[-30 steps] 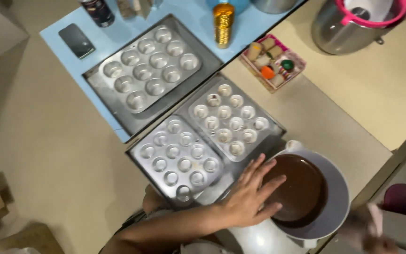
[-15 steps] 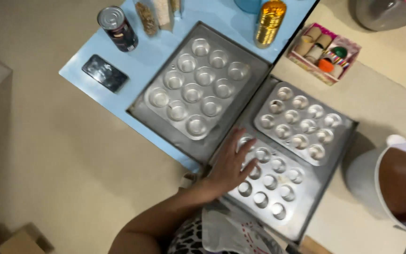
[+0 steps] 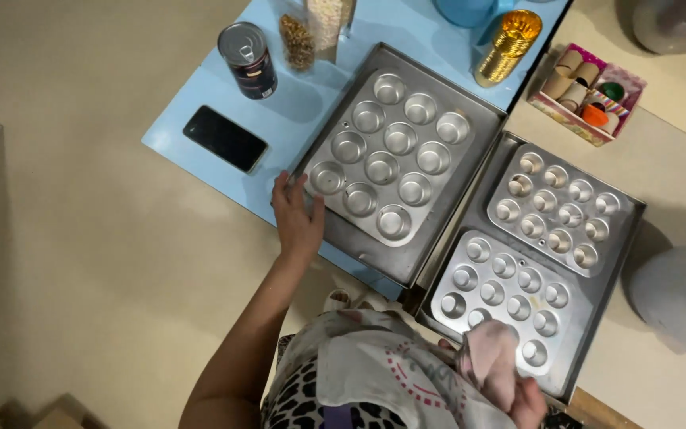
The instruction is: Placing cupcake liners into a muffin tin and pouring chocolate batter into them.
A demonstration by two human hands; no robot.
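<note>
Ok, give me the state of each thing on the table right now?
Large muffin tin: cups empty, left hand on its corner.
Two small muffin tins: cups empty, side by side in a tray.
Can: upright, unopened.
Phone: screen dark, flat.
Right hand: holds a cloth.

The person wears a white apron [image 3: 383,373] with a pink dotted-ring print over a black-and-white leopard-spotted garment [image 3: 295,405]. Both forearms are bare, no sleeves, rings or watch showing.
</note>
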